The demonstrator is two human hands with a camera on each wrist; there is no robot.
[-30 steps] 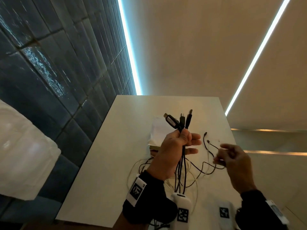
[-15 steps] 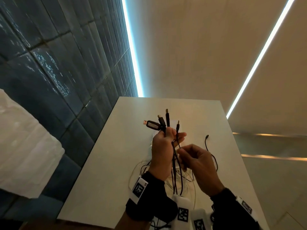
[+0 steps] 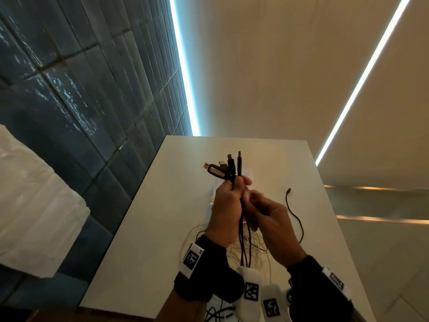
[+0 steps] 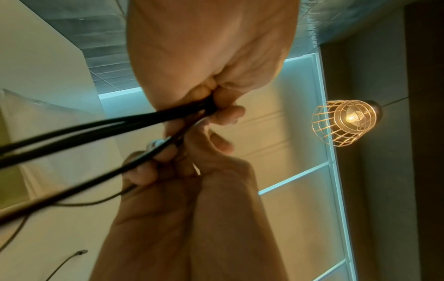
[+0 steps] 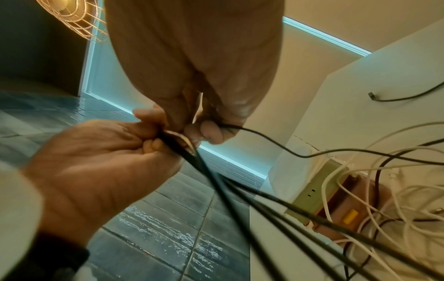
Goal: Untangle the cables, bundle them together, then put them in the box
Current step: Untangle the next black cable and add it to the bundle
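1. Left hand (image 3: 226,205) grips the black cables (image 3: 232,168), plugs up, above the table (image 3: 148,228).
2. Right hand (image 3: 271,219), reaching aside a second ago, now pinches a thin cable against the bunch: gathering progresses.
3. White cables (image 5: 374,182) still lie tangled below.

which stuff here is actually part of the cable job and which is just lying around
Part of the job:
black cables, gripped by left hand
right hand, pinching one
white cables
loose black cable
box

Lying about:
cage lamp
table

L hand (image 5: 96,161) grips black cables (image 5: 240,192); R hand (image 5: 204,76) pinches thin 1; white cables (image 5: 360,190) over box (image 5: 317,190).
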